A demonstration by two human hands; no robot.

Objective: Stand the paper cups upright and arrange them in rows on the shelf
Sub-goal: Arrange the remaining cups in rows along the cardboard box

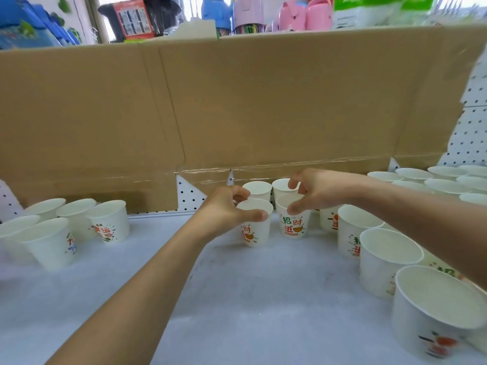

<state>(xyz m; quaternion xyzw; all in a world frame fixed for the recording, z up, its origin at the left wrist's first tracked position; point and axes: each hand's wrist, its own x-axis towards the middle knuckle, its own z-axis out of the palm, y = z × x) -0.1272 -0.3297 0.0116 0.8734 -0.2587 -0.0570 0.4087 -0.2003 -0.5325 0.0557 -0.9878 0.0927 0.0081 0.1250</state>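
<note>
White paper cups with red and green print stand upright on the pale shelf [237, 299]. My left hand [224, 209] grips the rim of one cup [254, 233] at the shelf's middle. Right beside it, my right hand [316, 191] pinches the rim of a second cup [292, 225]. Two more cups [257, 189] stand just behind these, against the back. A group of several upright cups [108, 219] stands at the left. Several cups [387, 262] line the right side from front to back.
A tall cardboard sheet [237, 101] forms the wall behind the shelf, with white pegboard [471, 133] showing at the right. Above the cardboard are colourful goods on another shelf. A large cup [432, 312] stands close at the front right.
</note>
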